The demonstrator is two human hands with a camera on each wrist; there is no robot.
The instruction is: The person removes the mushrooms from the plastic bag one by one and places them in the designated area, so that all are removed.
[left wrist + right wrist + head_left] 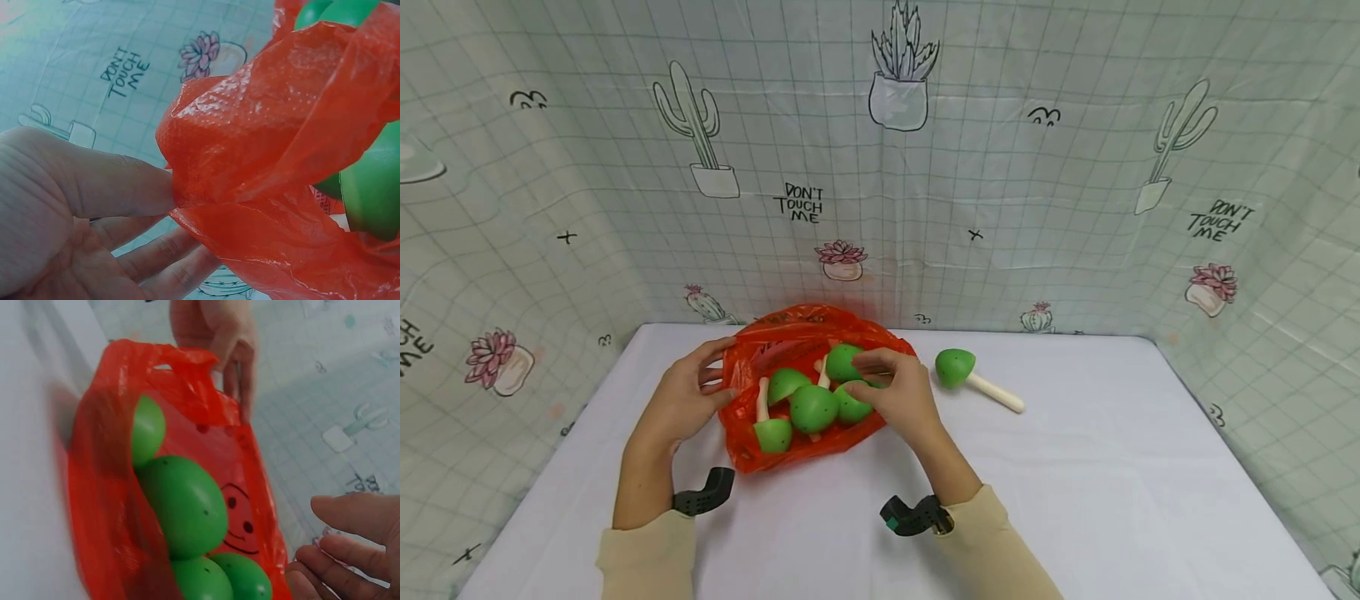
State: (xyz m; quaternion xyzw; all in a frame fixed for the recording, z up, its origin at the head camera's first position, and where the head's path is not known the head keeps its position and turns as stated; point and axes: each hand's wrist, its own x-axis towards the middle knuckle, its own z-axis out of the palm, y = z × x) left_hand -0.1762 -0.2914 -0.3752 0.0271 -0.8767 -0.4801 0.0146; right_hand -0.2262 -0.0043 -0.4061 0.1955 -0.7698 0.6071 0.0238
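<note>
A red plastic bag (752, 454) lies on the table with its mouth spread wide. Inside are several toy mushrooms (814, 408) with green, dark-speckled caps and pale stems. My left hand (688, 396) pinches the bag's left edge between thumb and fingers; in the left wrist view the thumb presses the red film (250, 137). Over the bag's right side is my right hand (902, 392), its fingers loosely bent near the caps. The right wrist view shows this hand (350, 550) beside the bag's rim, holding nothing.
One more toy mushroom (955, 368) lies on the white tablecloth (1075, 483) to the right of the bag, its stem pointing right. A grid-patterned curtain (1000, 183) with cactus drawings stands behind the table and along both sides.
</note>
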